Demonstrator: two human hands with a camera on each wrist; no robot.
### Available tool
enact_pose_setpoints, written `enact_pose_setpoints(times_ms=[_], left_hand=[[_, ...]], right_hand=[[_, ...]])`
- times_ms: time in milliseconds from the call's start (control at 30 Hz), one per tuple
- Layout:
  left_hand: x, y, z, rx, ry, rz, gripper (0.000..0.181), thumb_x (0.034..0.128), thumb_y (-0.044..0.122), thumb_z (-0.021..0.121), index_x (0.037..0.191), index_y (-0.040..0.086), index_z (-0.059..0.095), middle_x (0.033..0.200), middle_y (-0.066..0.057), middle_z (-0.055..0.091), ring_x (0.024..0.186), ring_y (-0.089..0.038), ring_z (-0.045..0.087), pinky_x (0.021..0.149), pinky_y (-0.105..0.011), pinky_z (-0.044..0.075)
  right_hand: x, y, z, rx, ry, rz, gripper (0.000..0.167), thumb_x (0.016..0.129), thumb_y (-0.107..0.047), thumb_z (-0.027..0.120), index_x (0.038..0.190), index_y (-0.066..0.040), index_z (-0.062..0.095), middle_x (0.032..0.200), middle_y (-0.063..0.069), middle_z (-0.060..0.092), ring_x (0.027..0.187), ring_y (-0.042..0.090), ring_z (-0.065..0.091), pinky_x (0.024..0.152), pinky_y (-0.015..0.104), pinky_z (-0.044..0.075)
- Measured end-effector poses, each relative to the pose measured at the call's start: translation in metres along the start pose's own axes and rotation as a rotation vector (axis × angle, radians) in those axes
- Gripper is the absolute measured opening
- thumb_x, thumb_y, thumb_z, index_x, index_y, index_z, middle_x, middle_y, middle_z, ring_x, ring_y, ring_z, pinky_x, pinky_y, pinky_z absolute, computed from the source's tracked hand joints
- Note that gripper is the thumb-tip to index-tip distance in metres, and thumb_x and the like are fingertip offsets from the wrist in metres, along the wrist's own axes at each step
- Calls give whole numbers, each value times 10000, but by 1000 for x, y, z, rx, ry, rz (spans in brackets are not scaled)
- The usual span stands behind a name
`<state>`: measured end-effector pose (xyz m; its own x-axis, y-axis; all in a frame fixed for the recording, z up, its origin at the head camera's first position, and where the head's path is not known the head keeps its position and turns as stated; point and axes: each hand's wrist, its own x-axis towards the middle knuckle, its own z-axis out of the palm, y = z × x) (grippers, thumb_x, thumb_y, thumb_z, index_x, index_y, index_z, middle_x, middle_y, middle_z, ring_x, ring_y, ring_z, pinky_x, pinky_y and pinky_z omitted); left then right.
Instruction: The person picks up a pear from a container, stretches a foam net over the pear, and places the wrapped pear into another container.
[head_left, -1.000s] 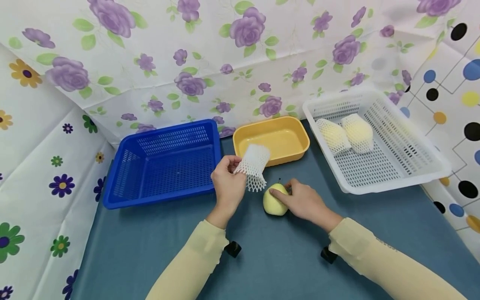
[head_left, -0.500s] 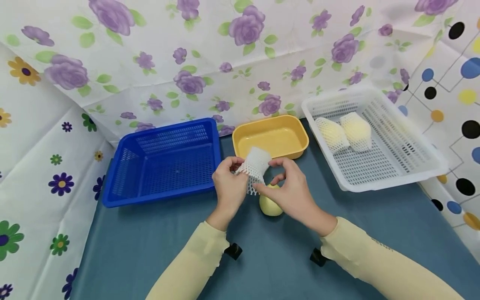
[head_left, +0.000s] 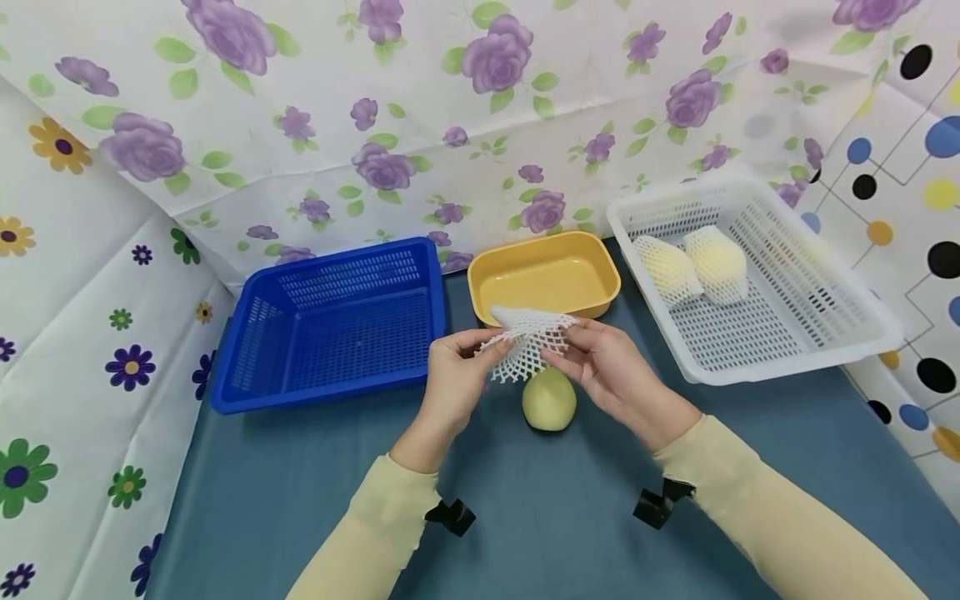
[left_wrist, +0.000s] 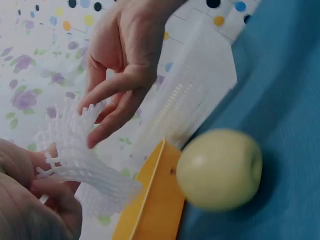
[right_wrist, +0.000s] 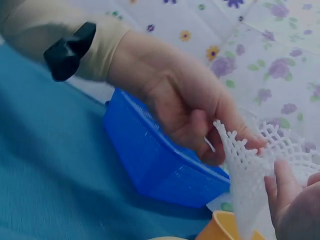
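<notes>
A white foam fruit net (head_left: 531,337) is stretched sideways between both hands, its mesh rim spread toward the person. The left hand (head_left: 455,375) pinches the rim on the left between thumb and fingers. On the other side, the right hand (head_left: 626,379) has its thumb and fingers at the rim, gripping it. Directly below the net, a pale yellow-green pear (head_left: 550,404) stands on the blue cloth, touched by neither hand. In the left wrist view the pear (left_wrist: 217,170) appears beside the yellow tray. Part of the net is hidden by the fingers.
Behind the hands is a yellow tray (head_left: 555,318). A blue basket (head_left: 322,397) stands at the left. At the right, a white basket (head_left: 795,367) holds two net-wrapped fruits (head_left: 693,267). Patterned sheets (head_left: 315,150) rise behind the blue cloth (head_left: 540,517).
The right hand has let go of the pear and moved up to the net's right side. Between the two hands, the net has been tilted and its rim widened. The pear stays on the cloth.
</notes>
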<state>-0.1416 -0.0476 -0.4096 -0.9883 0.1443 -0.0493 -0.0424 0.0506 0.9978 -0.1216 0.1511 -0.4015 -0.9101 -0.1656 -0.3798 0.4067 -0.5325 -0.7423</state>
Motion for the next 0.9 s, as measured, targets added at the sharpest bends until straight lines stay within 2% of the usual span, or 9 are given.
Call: enact_pose_setpoints(times_ms=[100,200,300,433,567,633,733,800,900], left_hand=[[1,2,2,-166,-43,-116,239,827,213,717,1021,73,712,911,-64,623,632,-116,581,533,-254,548],[4,4,4,-279,-49,-192,273,845,214,695,1051,36,679,931,-47,622,760,-122,628,638,-255,568],[8,4,3,-303,-48,-241,302,838,277,699,1048,61,672,912,-29,626,733,-101,595,567,-191,516],[11,5,0,-309,-84,-320,310,827,357,700,1009,108,674,813,31,555,598,-57,454,461,-161,425],[10,5,-3,-407,-171,-378,335,869,340,649,1067,70,633,909,-8,566,754,-90,578,645,-195,553],[11,3,-1,-447,-211,-351,356,886,314,626,1108,36,606,1031,-65,583,935,-167,620,792,-259,560],[12,-1,0,-402,-254,-209,370,901,292,605,1119,-8,598,1082,-84,577,1014,-197,608,908,-338,526],[15,-4,0,-278,-257,-77,333,906,295,600,1068,6,630,1039,-54,605,964,-177,623,909,-340,522],[21,-12,-1,-52,-236,100,245,913,259,601,961,26,662,941,-31,633,856,-138,616,815,-292,531]], right_hand=[[0,-2,-1,82,-26,19,211,1010,-161,398,1191,-55,427,1155,83,514,1089,179,582,1002,315,455],[-1,-2,-3,46,-39,-8,299,1000,-191,439,1253,-31,428,1155,90,549,1094,198,585,1007,347,455],[0,0,-5,-29,-49,-41,332,980,-240,493,1233,-28,458,1074,60,566,1003,176,592,983,343,479],[4,1,-13,-105,-66,-104,378,955,-308,536,1211,-32,504,1019,35,592,895,140,602,880,302,526],[8,3,-22,-161,-91,-212,323,950,-320,543,1092,-35,598,960,22,625,833,130,615,786,275,540],[10,3,-25,-208,-114,-271,275,950,-305,545,970,-48,640,914,8,633,808,124,613,763,271,537],[12,2,-29,-345,-166,-393,243,953,-245,547,830,-50,622,836,-8,616,767,110,576,721,255,514],[15,0,-33,-481,-186,-503,234,949,-175,551,773,-25,582,768,-2,585,709,108,531,663,244,479],[22,0,-43,-691,-182,-658,195,938,-94,554,763,-6,553,687,38,513,598,118,433,559,254,395]])
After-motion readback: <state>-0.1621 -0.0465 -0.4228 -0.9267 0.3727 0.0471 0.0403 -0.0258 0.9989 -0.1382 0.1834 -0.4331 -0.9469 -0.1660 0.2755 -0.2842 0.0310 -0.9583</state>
